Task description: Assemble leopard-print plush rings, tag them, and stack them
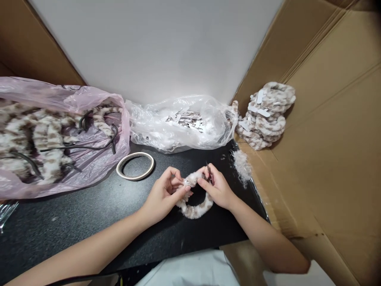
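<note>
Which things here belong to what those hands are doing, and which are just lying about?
In use: fluffy ring, in left hand and right hand; thin dark tool, in right hand.
Apparently just lying about: tape roll, pink bag, clear bag, fluffy pile, loose fluff.

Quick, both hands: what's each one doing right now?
Left hand: closed on the fuzzy ring, fingers pinching its left side.
Right hand: closed on the same ring's upper right, also holding a small dark tool.

Left hand (169, 193) and right hand (218, 186) hold fuzzy ring (195, 211) above black table (119, 214). Tape roll (151, 169) lies near pink bag (97, 171); clear bag (166, 139) behind contains white pieces (189, 119).
</note>
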The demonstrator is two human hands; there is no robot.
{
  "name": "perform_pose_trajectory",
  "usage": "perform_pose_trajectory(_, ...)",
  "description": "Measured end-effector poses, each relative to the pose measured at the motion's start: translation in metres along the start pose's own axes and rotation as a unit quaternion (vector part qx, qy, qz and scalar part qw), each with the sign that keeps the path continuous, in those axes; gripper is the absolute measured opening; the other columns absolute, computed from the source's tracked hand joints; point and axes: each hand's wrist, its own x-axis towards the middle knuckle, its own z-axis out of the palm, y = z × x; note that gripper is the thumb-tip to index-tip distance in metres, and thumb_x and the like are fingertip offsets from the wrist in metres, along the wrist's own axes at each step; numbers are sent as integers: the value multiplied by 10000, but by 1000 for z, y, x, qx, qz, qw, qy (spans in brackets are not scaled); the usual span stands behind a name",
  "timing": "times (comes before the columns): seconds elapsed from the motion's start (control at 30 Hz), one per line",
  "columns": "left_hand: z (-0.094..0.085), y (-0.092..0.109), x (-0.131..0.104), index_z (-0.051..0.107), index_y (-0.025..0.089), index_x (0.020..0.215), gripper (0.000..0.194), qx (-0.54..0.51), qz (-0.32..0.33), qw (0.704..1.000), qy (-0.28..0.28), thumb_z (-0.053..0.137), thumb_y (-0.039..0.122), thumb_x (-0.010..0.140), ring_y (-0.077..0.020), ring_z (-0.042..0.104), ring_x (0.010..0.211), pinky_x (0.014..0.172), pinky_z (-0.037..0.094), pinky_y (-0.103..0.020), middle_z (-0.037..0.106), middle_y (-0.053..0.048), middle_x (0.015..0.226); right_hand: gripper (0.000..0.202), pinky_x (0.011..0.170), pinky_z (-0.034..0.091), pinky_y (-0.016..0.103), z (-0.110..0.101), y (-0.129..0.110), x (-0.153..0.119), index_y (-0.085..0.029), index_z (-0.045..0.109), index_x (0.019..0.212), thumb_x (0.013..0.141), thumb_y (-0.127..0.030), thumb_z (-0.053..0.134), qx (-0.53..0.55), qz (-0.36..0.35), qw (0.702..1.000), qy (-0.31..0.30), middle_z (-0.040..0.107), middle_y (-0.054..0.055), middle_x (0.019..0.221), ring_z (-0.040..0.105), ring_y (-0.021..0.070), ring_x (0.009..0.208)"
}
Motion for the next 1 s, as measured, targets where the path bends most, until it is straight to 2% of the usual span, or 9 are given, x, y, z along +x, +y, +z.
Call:
perform_pose_trajectory(0.17,-4,2,7,493,189,929,298,-94,-95,989,-68,712,345,802,-131,682,628,599,575,-266,707,-15,800,300,570,333,248,3,3,0,-226,332,735,911,-390,511,36,-6,999,-38,416,-47,672,393,106,585)
perform_pose_trajectory(0.33,-2,2,10,489,158,761,356,-115,-153,980,-60,775,367,729,-98,628,500,516,532,-208,682,-7,628,319,565,316,248,3,1,1,-222,335,722,902,-396,533,60,-13,996,-66,403,-56,655,360,98,572)
perform_pose_trajectory(0.47,0,1,8,457,163,712,409,-106,-154,981,-42,817,350,667,-93,592,440,452,479,-176,683,-21,578,363,580,335,251,7,2,2,-221,330,713,876,-425,581,120,-13,991,-63,403,-53,673,381,95,583)
perform_pose_trajectory(0.6,1,5,5,462,203,873,458,-126,-154,980,-29,832,344,643,-108,571,410,436,455,-183,669,10,546,401,548,323,244,10,1,3,-222,328,713,845,-458,623,192,-6,979,-62,391,-60,666,383,85,554)
perform_pose_trajectory(0.67,0,9,5,478,214,994,509,-155,-179,970,-54,793,449,671,-151,629,488,511,509,-249,692,-10,616,415,538,320,242,9,-1,4,-224,322,713,835,-470,634,227,-7,972,-56,389,-65,652,382,83,536)
perform_pose_trajectory(0.77,-2,13,7,515,186,1052,558,-200,-210,952,-103,663,617,728,-202,679,620,629,540,-331,716,-77,747,425,543,325,245,5,-4,5,-224,319,708,828,-469,645,247,-9,968,-43,404,-68,637,394,84,526)
perform_pose_trajectory(0.83,-3,13,8,537,180,1043,492,-198,-206,952,-111,687,545,748,-179,668,637,669,536,-324,712,-73,764,431,550,329,248,4,-4,5,-223,319,703,826,-472,649,249,-13,968,-40,414,-68,630,402,84,527)
perform_pose_trajectory(0.93,-5,9,7,547,198,1000,370,-160,-164,969,-89,764,348,741,-113,611,575,653,510,-254,672,-6,654,450,552,335,247,6,-4,4,-221,323,700,811,-503,655,241,-12,969,-49,427,-64,639,410,83,535)
perform_pose_trajectory(1.0,-6,4,5,542,216,971,336,-141,-139,977,-73,771,309,742,-95,584,549,629,484,-216,638,25,594,472,546,341,243,8,-6,2,-222,317,701,792,-530,663,227,1,971,-69,426,-62,658,416,81,539)
